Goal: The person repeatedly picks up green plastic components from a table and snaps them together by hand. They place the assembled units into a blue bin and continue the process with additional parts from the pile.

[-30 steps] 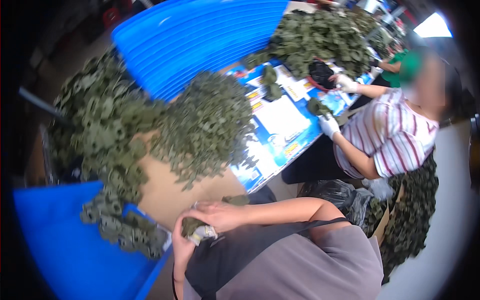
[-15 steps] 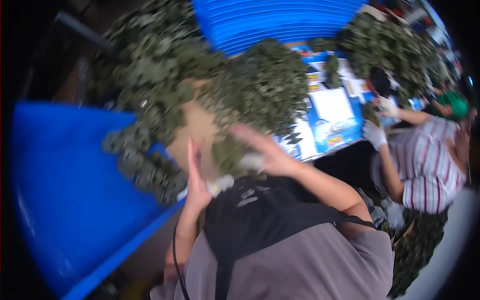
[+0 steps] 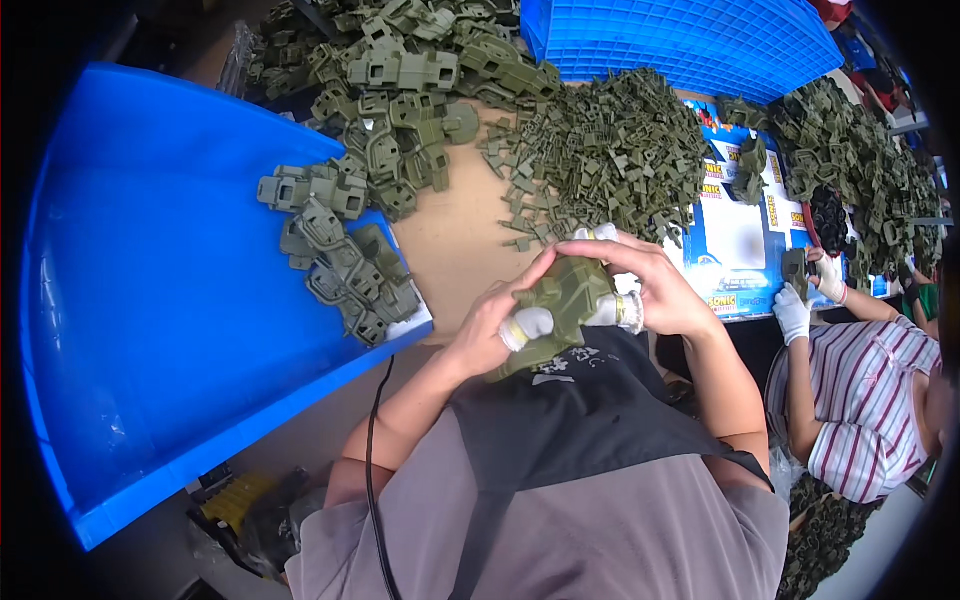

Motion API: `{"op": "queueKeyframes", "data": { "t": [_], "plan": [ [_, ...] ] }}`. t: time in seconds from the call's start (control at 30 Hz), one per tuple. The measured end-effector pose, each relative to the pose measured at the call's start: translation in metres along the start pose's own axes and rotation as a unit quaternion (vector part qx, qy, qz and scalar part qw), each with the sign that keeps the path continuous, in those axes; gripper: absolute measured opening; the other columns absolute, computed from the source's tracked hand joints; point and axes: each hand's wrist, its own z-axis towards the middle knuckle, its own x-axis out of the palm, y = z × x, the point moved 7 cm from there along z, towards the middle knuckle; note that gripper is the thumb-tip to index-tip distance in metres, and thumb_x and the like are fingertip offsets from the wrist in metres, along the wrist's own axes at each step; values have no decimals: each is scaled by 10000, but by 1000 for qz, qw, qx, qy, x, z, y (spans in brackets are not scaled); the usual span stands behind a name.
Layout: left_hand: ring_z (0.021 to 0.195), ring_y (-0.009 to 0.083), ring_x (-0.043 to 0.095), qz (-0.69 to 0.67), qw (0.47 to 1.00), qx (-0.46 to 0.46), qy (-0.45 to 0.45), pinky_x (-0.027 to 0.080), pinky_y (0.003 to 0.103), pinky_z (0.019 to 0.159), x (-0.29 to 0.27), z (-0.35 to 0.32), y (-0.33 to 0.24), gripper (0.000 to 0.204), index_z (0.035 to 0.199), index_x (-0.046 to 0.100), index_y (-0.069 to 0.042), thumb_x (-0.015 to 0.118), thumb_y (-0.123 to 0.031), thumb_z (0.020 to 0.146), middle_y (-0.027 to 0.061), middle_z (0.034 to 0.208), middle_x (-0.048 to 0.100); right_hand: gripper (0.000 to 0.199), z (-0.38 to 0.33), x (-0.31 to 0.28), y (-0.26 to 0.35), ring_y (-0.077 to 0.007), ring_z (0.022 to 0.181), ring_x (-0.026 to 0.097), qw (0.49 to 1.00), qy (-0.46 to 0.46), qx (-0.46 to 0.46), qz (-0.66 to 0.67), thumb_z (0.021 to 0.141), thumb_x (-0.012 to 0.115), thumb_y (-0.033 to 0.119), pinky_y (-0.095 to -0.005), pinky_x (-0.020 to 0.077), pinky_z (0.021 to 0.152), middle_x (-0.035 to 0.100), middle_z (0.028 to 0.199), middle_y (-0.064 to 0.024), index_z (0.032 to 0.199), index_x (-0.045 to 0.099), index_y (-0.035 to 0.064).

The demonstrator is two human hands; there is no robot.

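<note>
Close to my apron, an olive-green moulded plastic part (image 3: pixel 572 290) is held between both hands. My left hand (image 3: pixel 492 322) grips its left side, thumb on the near face and fingers reaching over the far top. On the opposite side my right hand (image 3: pixel 655 288) is closed round it, the fingertips meeting those of the left. White coverings with yellowish bands wrap the thumbs and some fingers. The hands hide much of the part. Just beyond them lies a heap of small olive-green plastic pieces (image 3: pixel 620 140) on brown cardboard (image 3: pixel 450 235).
Larger green moulded parts (image 3: pixel 405 70) are piled at the back left, several by the rim of a big blue bin (image 3: pixel 170 300). A blue crate (image 3: pixel 680 40) stands behind the heap. At right, a co-worker's gloved hands (image 3: pixel 795 310) hold a part. A black cable (image 3: pixel 375 470) hangs at my left.
My hands were apart, fingers extended, with a green part between them near the apron. They have come together and now grip the part. The whole view has shifted.
</note>
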Motion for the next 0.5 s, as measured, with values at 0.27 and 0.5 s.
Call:
{"op": "queueKeyframes", "data": {
  "t": [0.27,0.5],
  "plan": [
    [1249,273,366,-78,993,-7,-85,268,371,1049,-35,-4,2,1042,1419,61,-30,769,-212,677,170,1363,346,622,-49,-21,-59,-185,1127,476,925,-218,153,270,724,716,151,-305,411,910,493,1230,-74,1272,436,57],
    [1068,182,526,-120,981,-81,-126,443,308,906,-19,-6,17,761,1285,376,-20,775,-27,638,106,1208,496,659,-68,-13,-50,-179,1073,515,975,-189,100,59,669,771,149,-298,390,931,518,1181,-77,1247,466,67]
  ]
}}
